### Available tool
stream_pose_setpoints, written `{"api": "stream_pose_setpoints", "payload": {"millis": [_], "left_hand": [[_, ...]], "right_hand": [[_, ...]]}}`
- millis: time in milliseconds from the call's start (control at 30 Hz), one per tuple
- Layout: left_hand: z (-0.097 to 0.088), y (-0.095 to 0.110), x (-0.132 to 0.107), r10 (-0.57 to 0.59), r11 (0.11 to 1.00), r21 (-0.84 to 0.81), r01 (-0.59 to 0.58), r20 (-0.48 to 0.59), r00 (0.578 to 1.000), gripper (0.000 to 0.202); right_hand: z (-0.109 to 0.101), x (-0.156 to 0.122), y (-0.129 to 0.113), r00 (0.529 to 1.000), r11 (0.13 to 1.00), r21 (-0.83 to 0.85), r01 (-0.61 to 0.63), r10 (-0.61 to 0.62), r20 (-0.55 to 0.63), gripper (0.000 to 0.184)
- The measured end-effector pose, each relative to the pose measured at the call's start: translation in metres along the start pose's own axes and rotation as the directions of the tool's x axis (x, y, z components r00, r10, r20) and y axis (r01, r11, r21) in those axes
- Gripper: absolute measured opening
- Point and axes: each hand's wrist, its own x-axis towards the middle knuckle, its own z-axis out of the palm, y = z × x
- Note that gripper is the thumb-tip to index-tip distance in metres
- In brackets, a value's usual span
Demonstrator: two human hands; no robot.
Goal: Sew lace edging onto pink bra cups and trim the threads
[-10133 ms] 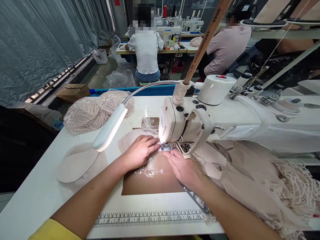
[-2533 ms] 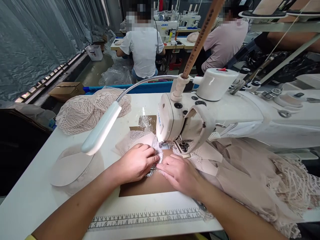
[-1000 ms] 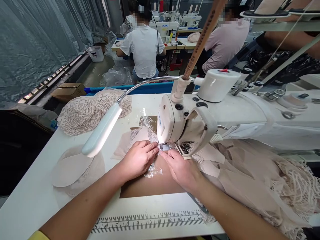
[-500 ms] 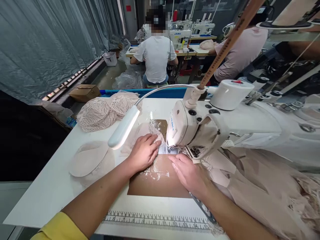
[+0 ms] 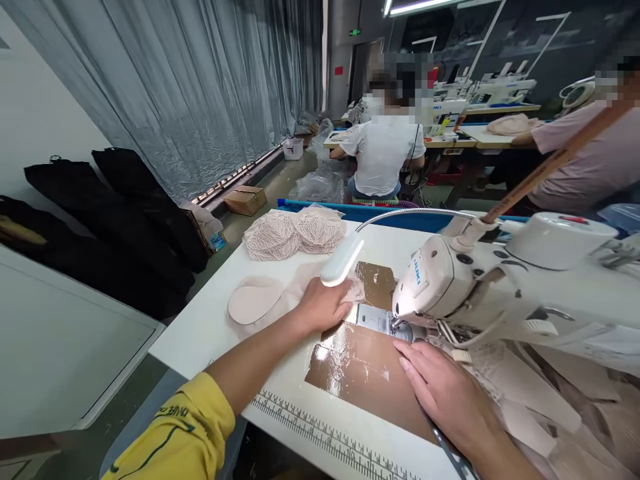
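Note:
My left hand (image 5: 325, 303) is closed on a sheer beige lace piece (image 5: 357, 289), whose edge shows past the fingers, left of the needle area. The lamp head (image 5: 343, 263) hides part of these fingers. My right hand (image 5: 443, 383) lies with fingers stretched out on the brown taped surface (image 5: 370, 367), fingertips just in front of the needle plate (image 5: 374, 319) of a white sewing machine (image 5: 440, 273). Under the right palm's edge shows a dark metal tool (image 5: 447, 450), its kind unclear. No fabric shows under the presser foot.
Left on the table lie a rounded beige piece (image 5: 255, 301) and a stack of lace pieces (image 5: 295, 233). Beige fabric (image 5: 545, 393) heaps under the machine arm at right. A ruler strip (image 5: 320, 433) runs along the front edge. One person (image 5: 383, 157) sits ahead, another (image 5: 575, 157) at right.
My left hand has drawn left, away from the needle, with the lace piece. My right hand stays near the plate, now slightly forward of it. The view has turned left.

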Motion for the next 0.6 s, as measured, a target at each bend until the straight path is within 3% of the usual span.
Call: {"api": "stream_pose_setpoints", "payload": {"millis": [100, 167, 233, 300, 400, 467, 533, 600], "left_hand": [[-0.033, -0.028, -0.024, -0.187, 0.982, 0.003, 0.188, -0.052, 0.981, 0.053], [-0.052, -0.058, -0.048, -0.383, 0.921, 0.045, 0.388, -0.086, 0.92, 0.049], [-0.063, -0.088, -0.076, -0.577, 0.814, 0.012, 0.58, -0.093, 0.812, 0.046], [-0.069, -0.107, -0.105, -0.607, 0.795, -0.024, 0.607, -0.035, 0.794, 0.04], [-0.07, -0.102, -0.138, -0.56, 0.802, -0.204, 0.562, 0.072, 0.826, 0.035], [-0.069, -0.08, -0.147, -0.462, 0.652, -0.535, 0.537, 0.281, 0.841, 0.035], [-0.067, -0.051, -0.14, -0.244, 0.485, -0.706, 0.517, 0.459, 0.855, 0.032], [-0.059, -0.022, -0.12, -0.023, 0.491, -0.745, 0.452, 0.507, 0.861, 0.027]], "right_hand": [[-0.001, -0.002, 0.0, 1.0, 1.0, 0.014, 0.008, -0.008, 0.002, 0.034], [-0.001, -0.004, 0.0, 1.0, 1.0, 0.029, 0.007, -0.007, 0.001, 0.034], [0.0, -0.004, 0.001, 1.0, 0.999, 0.05, 0.015, -0.014, -0.009, 0.034], [0.0, -0.004, 0.0, 1.0, 0.997, 0.074, 0.017, -0.016, -0.016, 0.033], [-0.001, -0.003, -0.002, 1.0, 0.993, 0.119, -0.026, 0.026, 0.0, 0.032], [-0.004, -0.003, -0.004, 0.997, 0.984, 0.165, -0.073, 0.071, 0.02, 0.031], [-0.007, -0.003, -0.007, 0.993, 0.964, 0.237, -0.116, 0.115, 0.019, 0.029], [-0.011, -0.003, -0.009, 0.989, 0.934, 0.33, -0.135, 0.145, -0.006, 0.024]]}}
